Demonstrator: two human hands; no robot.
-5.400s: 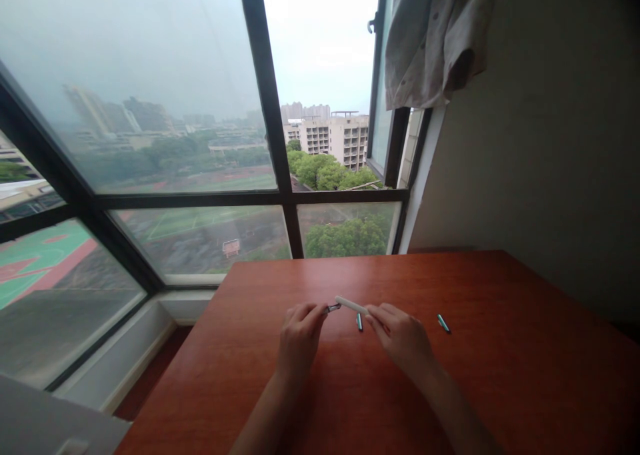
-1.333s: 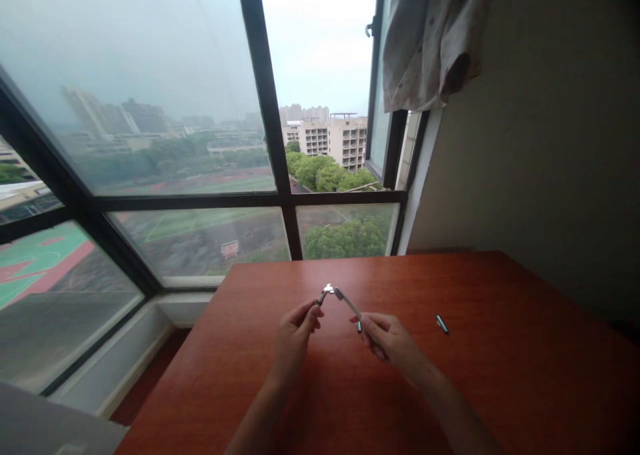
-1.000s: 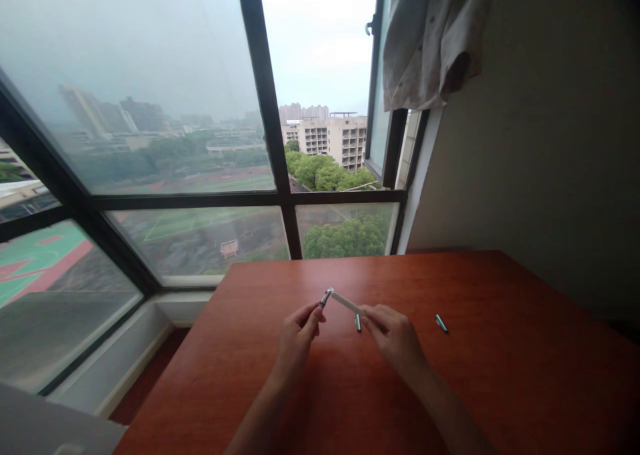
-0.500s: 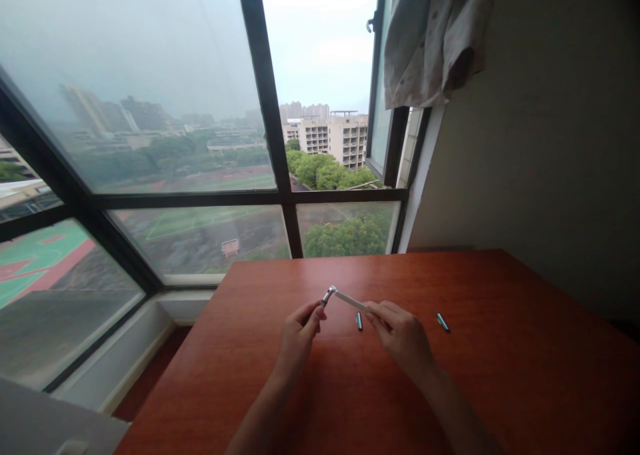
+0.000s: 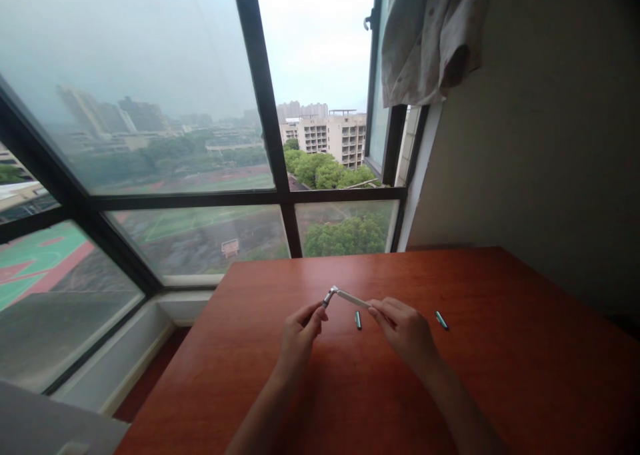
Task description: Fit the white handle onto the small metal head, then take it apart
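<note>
Over the middle of the table (image 5: pixel 280 402), my left hand (image 5: pixel 300 332) pinches a thin silver-and-dark piece (image 5: pixel 328 298), which looks like part of a pen, tilted up to the right. My right hand (image 5: pixel 404 325) has its fingers closed on the end of a slim pale stick (image 5: pixel 353 299) that slopes up to the left. The tips of both pieces meet or nearly meet; whether they touch I cannot tell. A small dark-and-teal piece like a pen cap (image 5: pixel 358 320) lies between my hands. Another such cap (image 5: pixel 441 320) rests to the right of my right hand.
Beyond the table's far edge stand windows with dark frames (image 5: pixel 287 197). One pane at the right is swung open, and a cloth garment (image 5: pixel 425 48) hangs in front of it. A bare wall (image 5: pixel 530 142) rises on the right.
My right hand has shifted slightly to the right, uncovering more of the nearer cap. Both hands keep their holds, and the two pieces still form an angle tip to tip.
</note>
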